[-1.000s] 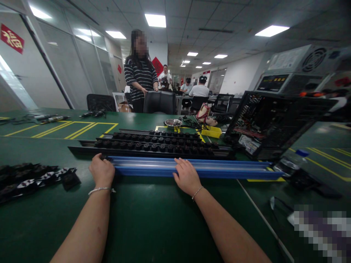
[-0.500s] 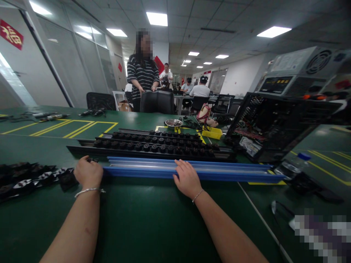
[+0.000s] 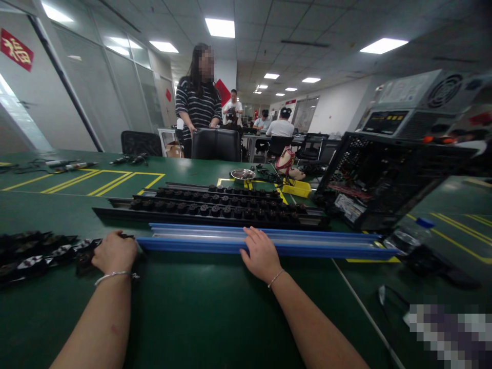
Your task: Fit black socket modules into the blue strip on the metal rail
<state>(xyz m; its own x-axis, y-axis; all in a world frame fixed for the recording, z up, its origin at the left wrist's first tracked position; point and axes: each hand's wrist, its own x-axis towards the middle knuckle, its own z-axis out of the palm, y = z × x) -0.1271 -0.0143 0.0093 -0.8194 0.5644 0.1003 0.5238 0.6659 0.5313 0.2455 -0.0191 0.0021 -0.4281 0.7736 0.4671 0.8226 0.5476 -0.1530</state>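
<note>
A long blue channel rail (image 3: 319,247) lies across the table in front of me, its trough facing up. My right hand (image 3: 261,253) grips its near wall around the middle, fingers over the edge and thumb on the front side. Just off the rail's left end, my left hand (image 3: 115,252) is closed. A bit of black shows by its fingers, but what it holds is hidden. Left of that hand lie strips of black socket-like modules (image 3: 49,259). Behind the blue rail, black rails (image 3: 215,218) carry rows of round black modules.
An open computer case (image 3: 384,179) stands at the right, with a power supply (image 3: 415,92) on top. Near it are a water bottle (image 3: 411,236), a yellow tray (image 3: 298,188) and a metal bowl (image 3: 243,175). Across the table a person (image 3: 198,102) stands behind a black chair (image 3: 216,145).
My left hand has moved slightly left and down, away from the rail's left end. The right hand stays on the rail. Across the table, the person and chair have shifted slightly left.
</note>
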